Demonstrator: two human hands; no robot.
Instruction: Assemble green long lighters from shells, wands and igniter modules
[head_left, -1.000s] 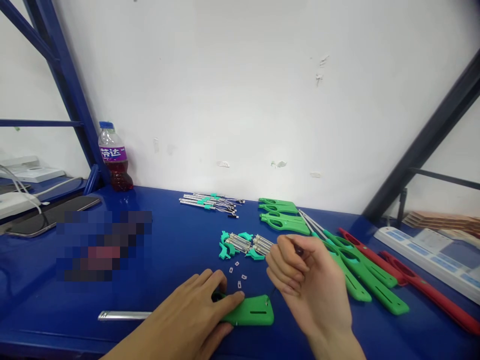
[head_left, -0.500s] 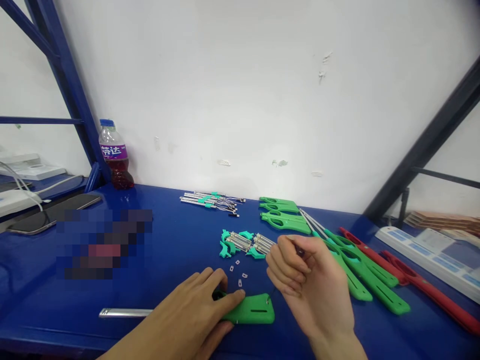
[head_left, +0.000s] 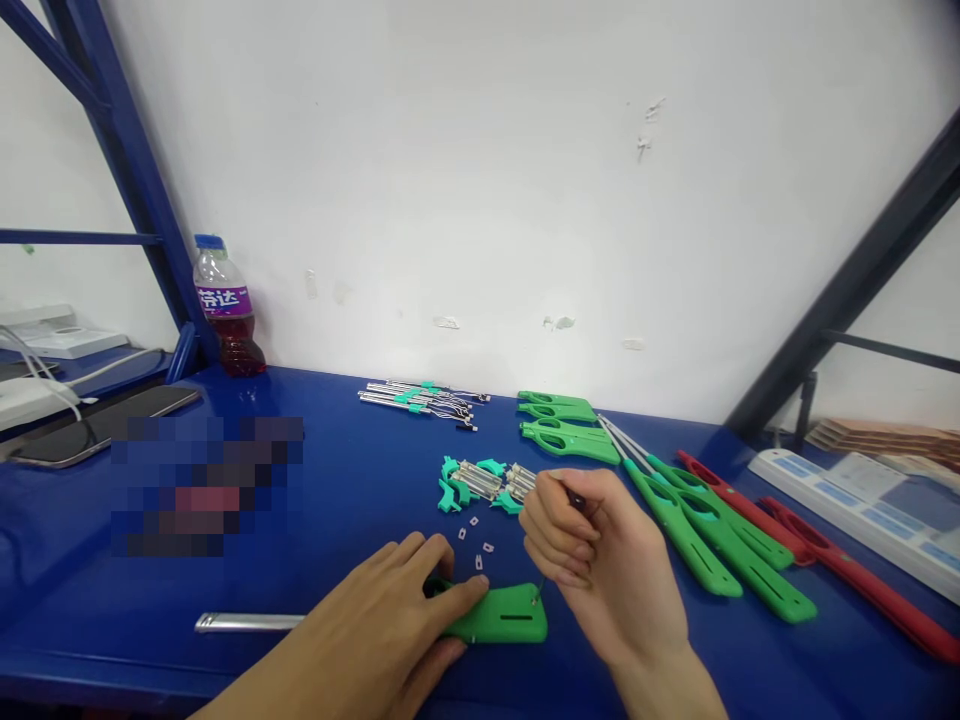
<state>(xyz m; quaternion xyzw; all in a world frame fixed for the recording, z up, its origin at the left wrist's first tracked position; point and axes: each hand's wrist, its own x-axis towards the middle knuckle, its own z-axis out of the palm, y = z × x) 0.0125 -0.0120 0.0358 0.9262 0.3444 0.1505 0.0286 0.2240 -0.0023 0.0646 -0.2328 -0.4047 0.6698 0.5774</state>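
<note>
My left hand (head_left: pixel 397 600) is closed around a green long-nosed lighter (head_left: pixel 501 615), pressing it flat on the blue table near the front edge. The lighter's metal barrel (head_left: pixel 247 622) sticks out to the left beyond my wrist. My right hand (head_left: pixel 600 560) is a fist around a screwdriver, whose dark handle (head_left: pixel 576 499) shows between thumb and fingers. Its thin shaft reaches down to a small hole at the right end of the green body. Behind the lighter lie several tiny pale clips (head_left: pixel 479 562), teal triggers (head_left: pixel 448 494) and clear fuel tanks (head_left: pixel 478 480).
Metal barrels with wires (head_left: pixel 412 398) lie near the wall, beside green half shells (head_left: pixel 570 440). Several green lighters (head_left: pixel 686 535) and red lighters (head_left: pixel 862 570) are on the right, by a white power strip (head_left: pixel 855 510). A bottle (head_left: pixel 229 310) and phone (head_left: pixel 112 425) stand left.
My right hand has moved slightly left, bringing the screwdriver's shaft onto the hole at the lighter's end. My left hand keeps the lighter in place.
</note>
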